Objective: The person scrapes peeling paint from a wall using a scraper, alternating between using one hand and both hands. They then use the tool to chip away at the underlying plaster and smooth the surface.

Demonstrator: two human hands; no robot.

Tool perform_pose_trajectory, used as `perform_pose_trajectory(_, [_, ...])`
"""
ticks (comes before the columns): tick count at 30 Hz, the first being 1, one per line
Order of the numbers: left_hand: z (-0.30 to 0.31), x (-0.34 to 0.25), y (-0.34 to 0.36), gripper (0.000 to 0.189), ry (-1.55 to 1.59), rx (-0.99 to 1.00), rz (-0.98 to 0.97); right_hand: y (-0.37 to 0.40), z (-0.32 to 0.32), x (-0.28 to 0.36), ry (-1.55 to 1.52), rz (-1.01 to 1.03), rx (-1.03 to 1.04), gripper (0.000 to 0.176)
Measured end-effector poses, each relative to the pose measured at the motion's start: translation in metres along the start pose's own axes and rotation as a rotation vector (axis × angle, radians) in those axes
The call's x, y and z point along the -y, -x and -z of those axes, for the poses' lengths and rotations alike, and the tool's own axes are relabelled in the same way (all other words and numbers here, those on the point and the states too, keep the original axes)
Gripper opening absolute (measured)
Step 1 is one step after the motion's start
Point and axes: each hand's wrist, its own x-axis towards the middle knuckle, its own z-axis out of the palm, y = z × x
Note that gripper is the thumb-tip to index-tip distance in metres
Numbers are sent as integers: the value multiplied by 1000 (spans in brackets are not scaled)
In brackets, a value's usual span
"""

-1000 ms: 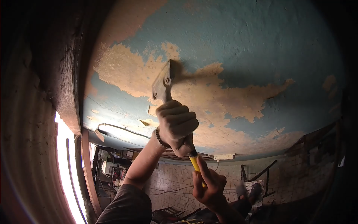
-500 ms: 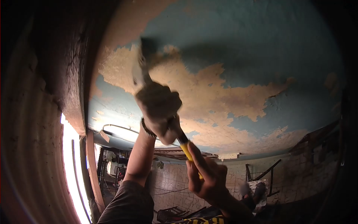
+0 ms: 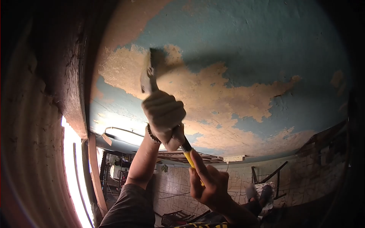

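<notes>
My left hand (image 3: 163,112), with a beaded bracelet at the wrist, is wrapped round the upper part of a long-handled scraper (image 3: 149,78), just below its metal head. Lower down, my right hand (image 3: 211,182) grips the yellow and black handle, its index finger stretched along it. The scraper slants up and to the left, with its dark blade against or very near the wall (image 3: 247,93). Blue-green paint covers much of this wall, and a broad tan patch with ragged edges shows where paint is gone. Exact blade contact is hard to see.
A dark wooden beam (image 3: 74,87) and corrugated sheeting (image 3: 32,144) run along the left, beside a bright gap. Far below are a tiled floor (image 3: 175,182), a dark metal frame (image 3: 270,174) and my feet (image 3: 265,195) on a pale platform. A cable hangs near the wall.
The scraper head and my left hand have shifted slightly down and to the right across the wall. My right hand has moved a little downward with the handle. Both grips stay the same.
</notes>
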Motion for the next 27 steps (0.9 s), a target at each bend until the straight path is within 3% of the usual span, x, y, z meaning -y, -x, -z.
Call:
perform_pose_trajectory(6, [-14, -4, 5, 20, 31, -49, -13, 12, -1, -3, -41, -32, 1, 59])
perform_pose_trajectory(10, [10, 10, -13, 23, -27, -113, 36, -31, 16, 10, -15, 18, 74, 58])
perform_pose_trajectory(14, [-6, -3, 3, 22, 21, -67, -6, -2, -2, 1, -65, -29, -2, 58])
perform_pose_trajectory(17, [-4, 4, 8, 20, 59, -103, -37, -6, -6, 4, -64, -44, 32, 59])
perform_pose_trajectory(18, [11, 13, 4, 19, 12, -28, -41, -15, -3, 8, -76, -40, 50, 59])
perform_pose_trajectory(21, [31, 15, -20, 22, -42, -120, 77, -43, 12, 29, -64, 1, 124, 63])
perform_pose_trajectory(27, [27, 15, -1, 24, 17, -42, -12, -24, -5, 29, -164, -56, 160, 67])
